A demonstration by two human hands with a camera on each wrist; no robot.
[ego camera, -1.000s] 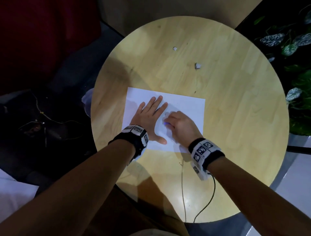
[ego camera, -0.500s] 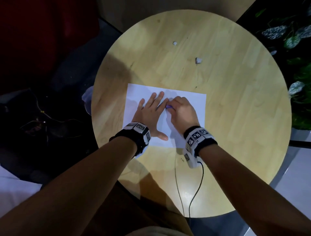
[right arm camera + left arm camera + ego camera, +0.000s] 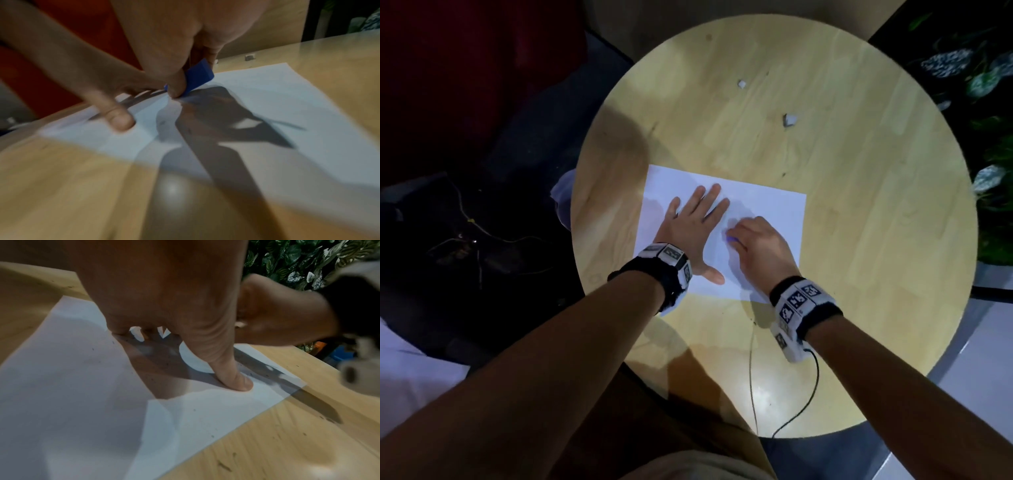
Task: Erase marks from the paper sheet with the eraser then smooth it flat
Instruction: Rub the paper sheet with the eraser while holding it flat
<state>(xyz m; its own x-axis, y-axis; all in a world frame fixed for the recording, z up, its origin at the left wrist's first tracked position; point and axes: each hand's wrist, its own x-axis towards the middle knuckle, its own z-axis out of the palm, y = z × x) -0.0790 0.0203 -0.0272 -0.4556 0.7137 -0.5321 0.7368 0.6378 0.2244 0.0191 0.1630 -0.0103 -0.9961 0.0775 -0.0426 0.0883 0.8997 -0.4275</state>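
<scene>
A white paper sheet (image 3: 767,209) lies on the round wooden table (image 3: 859,212). My left hand (image 3: 693,229) lies flat on the sheet's left half, fingers spread and thumb out, pressing it down. My right hand (image 3: 753,245) sits just to its right and pinches a blue eraser (image 3: 198,78) against the paper; the head view shows only a sliver of the eraser (image 3: 730,238). In the left wrist view the left thumb (image 3: 232,374) presses the paper (image 3: 82,402). Small dark crumbs dot the sheet. The right wrist view is blurred.
Two small white scraps (image 3: 789,120) (image 3: 741,84) lie on the far part of the table. A black cable (image 3: 804,404) hangs from the right wristband over the near edge. Leafy plants (image 3: 983,113) stand to the right. Dark floor with wires lies to the left.
My right hand with the eraser went up beside the left fingertips, then came back down toward the sheet's middle. The left hand stayed flat on the paper.
</scene>
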